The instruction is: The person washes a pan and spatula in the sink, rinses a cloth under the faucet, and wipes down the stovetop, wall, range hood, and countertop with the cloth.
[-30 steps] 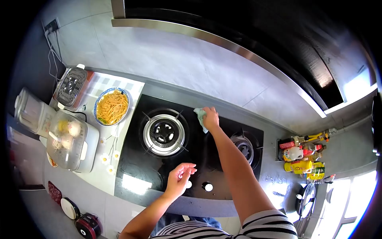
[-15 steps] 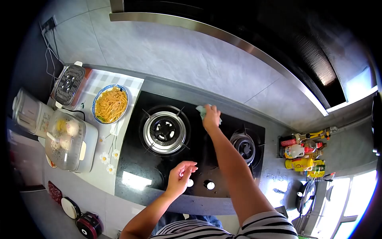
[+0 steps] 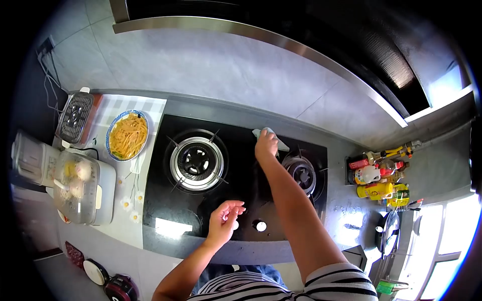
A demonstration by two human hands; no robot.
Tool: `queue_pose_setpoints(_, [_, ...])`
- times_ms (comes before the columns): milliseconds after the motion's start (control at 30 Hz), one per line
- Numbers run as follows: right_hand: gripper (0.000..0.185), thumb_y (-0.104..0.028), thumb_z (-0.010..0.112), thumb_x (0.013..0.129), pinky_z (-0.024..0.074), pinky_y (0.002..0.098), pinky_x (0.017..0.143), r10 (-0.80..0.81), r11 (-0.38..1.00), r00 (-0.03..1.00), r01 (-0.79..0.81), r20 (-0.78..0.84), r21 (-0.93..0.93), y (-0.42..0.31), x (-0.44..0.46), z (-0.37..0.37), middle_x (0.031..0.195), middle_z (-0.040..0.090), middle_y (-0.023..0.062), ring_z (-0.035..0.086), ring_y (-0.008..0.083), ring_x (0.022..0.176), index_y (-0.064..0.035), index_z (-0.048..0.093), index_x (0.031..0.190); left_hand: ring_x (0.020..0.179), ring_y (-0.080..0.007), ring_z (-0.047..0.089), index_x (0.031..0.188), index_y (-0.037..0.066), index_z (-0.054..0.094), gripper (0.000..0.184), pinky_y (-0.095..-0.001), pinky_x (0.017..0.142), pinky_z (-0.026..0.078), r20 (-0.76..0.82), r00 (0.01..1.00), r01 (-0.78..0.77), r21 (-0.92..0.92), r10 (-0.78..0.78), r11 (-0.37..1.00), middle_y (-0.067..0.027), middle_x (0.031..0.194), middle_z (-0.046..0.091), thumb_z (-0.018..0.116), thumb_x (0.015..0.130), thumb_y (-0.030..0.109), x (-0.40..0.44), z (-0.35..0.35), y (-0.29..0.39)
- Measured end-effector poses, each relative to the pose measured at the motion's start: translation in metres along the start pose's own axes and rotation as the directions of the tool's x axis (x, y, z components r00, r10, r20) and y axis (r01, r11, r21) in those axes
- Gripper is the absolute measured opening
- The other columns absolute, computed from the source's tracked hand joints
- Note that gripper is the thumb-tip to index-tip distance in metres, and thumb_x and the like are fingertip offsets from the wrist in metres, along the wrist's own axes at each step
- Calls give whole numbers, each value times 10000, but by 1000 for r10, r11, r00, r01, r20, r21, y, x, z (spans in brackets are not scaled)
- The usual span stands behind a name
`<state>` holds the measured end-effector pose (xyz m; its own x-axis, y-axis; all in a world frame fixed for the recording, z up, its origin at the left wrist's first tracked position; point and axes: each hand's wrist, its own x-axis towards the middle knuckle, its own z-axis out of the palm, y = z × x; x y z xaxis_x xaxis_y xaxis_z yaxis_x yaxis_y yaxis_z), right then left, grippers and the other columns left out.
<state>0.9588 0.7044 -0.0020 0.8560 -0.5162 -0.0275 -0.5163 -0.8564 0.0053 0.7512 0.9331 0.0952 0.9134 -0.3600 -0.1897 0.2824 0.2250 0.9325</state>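
Note:
My right hand (image 3: 267,144) presses a pale grey-green cloth (image 3: 281,145) onto the back of the black glass cooktop (image 3: 241,150), between the two burners. Part of the cloth lies hidden under my fingers. To its right and nearer to me is the right burner (image 3: 300,174), partly covered by my forearm. My left hand (image 3: 224,220) hovers over the front of the cooktop with nothing in it, fingers loosely bent and apart. It partly hides one control knob, and another white knob (image 3: 260,226) shows beside it. The left burner (image 3: 196,161) has a bright metal ring.
Left of the cooktop stand a blue-rimmed plate (image 3: 109,142) of shredded food, a steamer (image 3: 75,200) with food inside and a ridged dark appliance plate (image 3: 77,117). Bottles (image 3: 376,190) and a lidded pan (image 3: 386,234) are at the right. The range hood (image 3: 281,40) hangs above.
My right hand has slid the cloth a little to the right along the back of the cooktop. My left hand stays near the knobs. The camera view has shifted slightly.

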Motion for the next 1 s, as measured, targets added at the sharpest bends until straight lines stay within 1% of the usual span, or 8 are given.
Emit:
queue_pose_setpoints(67, [403, -165, 465, 934, 504, 442, 910, -57, 988, 983, 31, -172, -149, -1, -26, 46, 1351, 405, 299, 496, 470, 1134, -68, 428, 1323, 873, -83, 604, 1112, 43, 608, 213, -227, 757, 452, -17, 999, -51, -24, 51, 998, -35, 949, 675, 547, 991, 206, -1, -2, -6])
queue_pose_setpoints(133, [432, -165, 459, 924, 477, 466, 943, -124, 992, 989, 121, -80, -41, -1, -77, 34, 1337, 403, 319, 474, 500, 1146, -40, 413, 1336, 861, -81, 602, 1111, 45, 608, 207, -224, 756, 451, -22, 999, -26, -21, 25, 999, -33, 947, 675, 544, 992, 201, -2, -6, -11])
queue_pose_setpoints(233, [463, -129, 511, 875, 524, 438, 901, -304, 952, 940, 294, -152, -84, 16, -152, 35, 1342, 403, 315, 453, 500, 1169, -39, 431, 1322, 849, -79, 599, 1111, 45, 607, 203, -219, 756, 449, -37, 999, 14, 3, -14, 1000, -34, 941, 675, 540, 993, 195, -5, -7, -12])
queue_pose_setpoints(333, [545, -160, 554, 865, 463, 485, 977, -390, 920, 917, 384, 82, 80, 34, -204, 3, 1412, 327, 303, 364, 519, 1263, -37, 387, 1370, 849, -77, 598, 1108, 39, 607, 208, -217, 754, 449, -26, 999, -19, 0, 19, 1000, -36, 933, 672, 537, 994, 198, -4, -1, -8])
queue_pose_setpoints(433, [573, -191, 578, 868, 405, 514, 1027, -443, 849, 896, 410, 26, 334, 43, -196, -19, 1448, 287, 285, 315, 500, 1312, -35, 374, 1379, 847, -77, 596, 1105, 31, 610, 215, -215, 748, 446, 3, 1000, -4, 8, 4, 1000, -33, 928, 668, 538, 994, 201, -4, 5, -5])
queue_pose_setpoints(600, [607, -213, 568, 886, 301, 482, 1108, -363, 878, 931, 356, -39, 321, 31, -154, -9, 1511, 230, 228, 245, 419, 1388, -47, 335, 1421, 852, -76, 592, 1108, 37, 612, 216, -219, 747, 445, 26, 1000, 12, 33, -12, 999, -33, 935, 666, 539, 994, 206, -10, 18, -12])
queue_pose_setpoints(733, [660, -53, 566, 809, 315, 462, 1109, -493, 798, 868, 426, 56, 426, 79, -197, -22, 1511, 247, 221, 233, 416, 1402, -72, 339, 1429, 863, -78, 593, 1114, 40, 608, 220, -224, 755, 449, 34, 999, 23, 48, -25, 999, -32, 940, 659, 533, 998, 211, -22, 33, -18])
queue_pose_setpoints(1000, [623, 95, 530, 736, 440, 367, 1030, -440, 838, 896, 384, 64, 387, 192, -274, -40, 1464, 403, 104, 394, 299, 1344, -143, 542, 1311, 867, -82, 594, 1116, 44, 601, 214, -228, 759, 451, 31, 999, 6, 105, -10, 994, -22, 940, 654, 533, 998, 208, -51, 69, -26])
